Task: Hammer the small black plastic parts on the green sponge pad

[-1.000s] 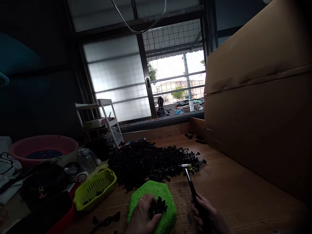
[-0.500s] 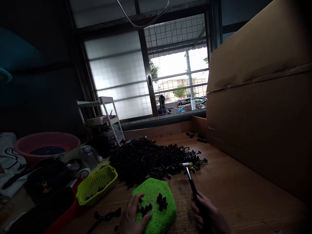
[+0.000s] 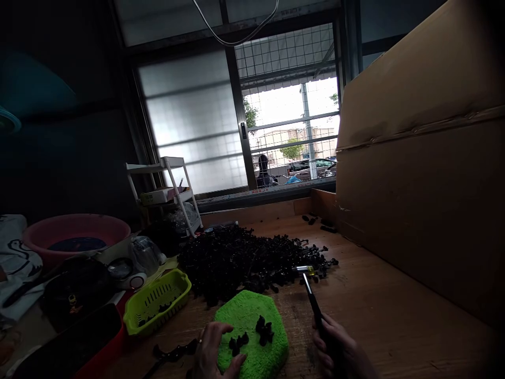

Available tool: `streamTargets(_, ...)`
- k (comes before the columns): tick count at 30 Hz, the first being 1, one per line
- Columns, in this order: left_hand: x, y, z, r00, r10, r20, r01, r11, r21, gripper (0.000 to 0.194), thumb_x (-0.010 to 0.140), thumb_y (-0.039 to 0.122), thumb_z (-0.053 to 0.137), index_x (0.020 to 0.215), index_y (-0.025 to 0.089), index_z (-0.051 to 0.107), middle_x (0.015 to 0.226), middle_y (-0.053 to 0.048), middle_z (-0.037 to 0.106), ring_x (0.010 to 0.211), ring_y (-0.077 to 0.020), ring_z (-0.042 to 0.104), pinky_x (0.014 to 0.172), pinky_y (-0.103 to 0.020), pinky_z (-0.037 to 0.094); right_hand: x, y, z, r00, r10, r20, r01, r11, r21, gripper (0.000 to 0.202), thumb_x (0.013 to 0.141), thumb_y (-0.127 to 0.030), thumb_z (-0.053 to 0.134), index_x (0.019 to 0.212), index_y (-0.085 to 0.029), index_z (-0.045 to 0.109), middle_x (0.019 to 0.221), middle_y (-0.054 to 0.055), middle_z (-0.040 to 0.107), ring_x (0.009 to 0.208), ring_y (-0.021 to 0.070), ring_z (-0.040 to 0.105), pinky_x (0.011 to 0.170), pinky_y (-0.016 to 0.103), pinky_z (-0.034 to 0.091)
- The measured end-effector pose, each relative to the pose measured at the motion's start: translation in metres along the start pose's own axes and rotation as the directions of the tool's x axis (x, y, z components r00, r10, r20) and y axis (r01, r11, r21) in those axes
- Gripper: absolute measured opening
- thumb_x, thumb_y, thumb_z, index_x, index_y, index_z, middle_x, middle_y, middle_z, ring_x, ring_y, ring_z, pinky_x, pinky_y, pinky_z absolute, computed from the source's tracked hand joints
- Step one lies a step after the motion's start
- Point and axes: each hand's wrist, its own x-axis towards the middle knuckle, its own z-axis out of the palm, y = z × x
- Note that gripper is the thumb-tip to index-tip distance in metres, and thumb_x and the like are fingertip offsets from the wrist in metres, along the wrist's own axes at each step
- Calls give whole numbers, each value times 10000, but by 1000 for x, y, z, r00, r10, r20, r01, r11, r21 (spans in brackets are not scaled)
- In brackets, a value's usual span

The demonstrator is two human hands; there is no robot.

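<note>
Two small clusters of black parts (image 3: 252,335) are lying on top of the green hexagonal pad (image 3: 252,347), near its middle, with bare green showing all round them. The left hand (image 3: 215,351) is resting on the pad's left edge, fingers curled loosely over the rim and holding nothing, its fingertips just beside the nearer cluster without clearly touching it. The right hand (image 3: 339,352) is sitting just beside the pad's right edge, wrapped tight around the dark handle of a small hammer (image 3: 311,295), whose shaft is slanting up and away so the metal head is hanging at the near fringe of the big heap of black parts (image 3: 244,258).

That heap is crowding the pad's far edge, nearly touching it. To the left a lime green basket (image 3: 158,302) is standing close by, and a dark curved piece (image 3: 173,351) is lying on the wood between basket and hand. Further left a pink basin (image 3: 74,239) and dark clutter are filling the table's side. To the right the wooden tabletop (image 3: 386,316) is running open and bare up to the tall cardboard box (image 3: 422,173), which is walling off that whole side. Behind the heap a low wooden lip is edging the table below the window.
</note>
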Motion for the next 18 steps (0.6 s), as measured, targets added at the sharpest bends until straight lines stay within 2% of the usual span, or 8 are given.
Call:
streamTargets(2,7,10,2,999,10,37,-12,998,62,185,709,344,579,861,241,559,1008,-61,528,977,-271,491,781,-382,416,1,1,-1,1000,0,4,0,1000,0,311,740,-445,663,821,-202,488,568,-57,473,395,53,376,362,171,257)
streamTargets(5,18,22,8,993,-14,114,-4,987,159,32,696,232,531,707,212,553,956,-69,538,960,-277,490,758,-394,405,2,1,-2,1000,5,10,-5,1000,0,311,744,-454,660,827,-205,492,570,-57,476,396,55,377,362,173,266)
streamTargets(9,23,26,18,983,-27,181,1,990,143,67,715,204,503,670,206,551,913,-66,563,930,-267,510,758,-392,392,2,2,-5,1000,7,10,-7,1000,-1,306,753,-457,650,831,-205,495,558,-64,466,383,49,365,359,170,260)
streamTargets(11,20,21,18,986,-50,156,36,995,94,82,733,253,513,757,224,585,982,-70,558,966,-279,498,777,-403,387,2,2,-5,1000,6,7,-6,1000,-2,290,772,-450,634,842,-204,498,563,-63,468,387,49,370,363,170,261)
streamTargets(14,12,7,12,994,-84,69,83,996,14,226,716,351,569,914,243,570,1039,-73,535,995,-288,474,785,-400,390,2,1,-4,1000,2,14,-2,1000,-2,291,775,-455,628,834,-201,500,563,-58,470,387,51,373,359,172,255)
streamTargets(16,7,-4,5,997,-71,35,71,997,5,228,703,399,594,846,229,545,926,-59,537,920,-268,488,761,-380,395,2,1,-3,1000,1,22,-1,1000,-3,297,765,-457,637,820,-200,500,562,-55,471,385,54,373,354,173,250)
streamTargets(18,2,-14,1,998,-44,49,43,999,29,210,716,414,589,723,222,505,791,-30,512,806,-233,498,721,-353,395,2,1,-4,1000,0,22,0,1000,-2,289,769,-451,635,821,-201,500,571,-51,475,391,55,378,357,172,257)
